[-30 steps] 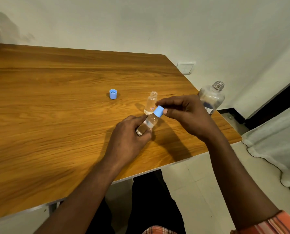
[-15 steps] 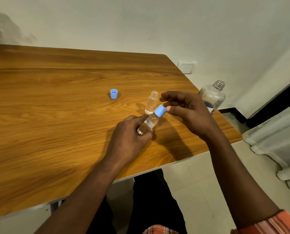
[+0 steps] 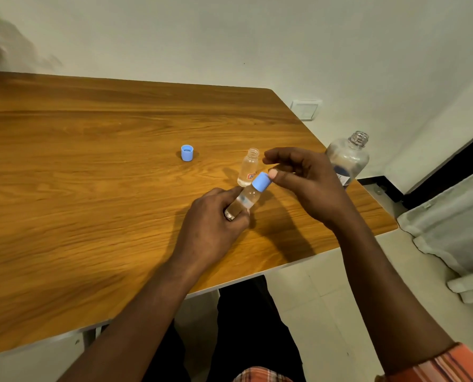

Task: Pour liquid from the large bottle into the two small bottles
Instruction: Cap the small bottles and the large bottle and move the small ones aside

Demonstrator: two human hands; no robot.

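Grip change at the blue cap: a second ago the right hand pinched it between thumb and fingers. Now only the thumb tip touches its edge, and the index finger lifts clear above, the rest loosely curved and holding nothing.

Left hand unchanged, wrapped round the lower body of the capped small bottle. The bottle is held tilted just above the surface, neck pointing up and away toward the right hand. Clear liquid seems to sit inside; level hard to read.

Open small bottle stands upright just behind it, not moved, mouth uncovered. Whether it holds liquid, cannot tell.

Loose cap lies to the left of that bottle, well apart, same spot as before.

Large bottle stands uncapped near the right edge of the surface, partly behind the right hand, untouched.

Reading: the release looks like either a re-grip between turns or the end of screwing this cap down. If the latter, one small bottle is closed, and the open one and its cap are likely next.
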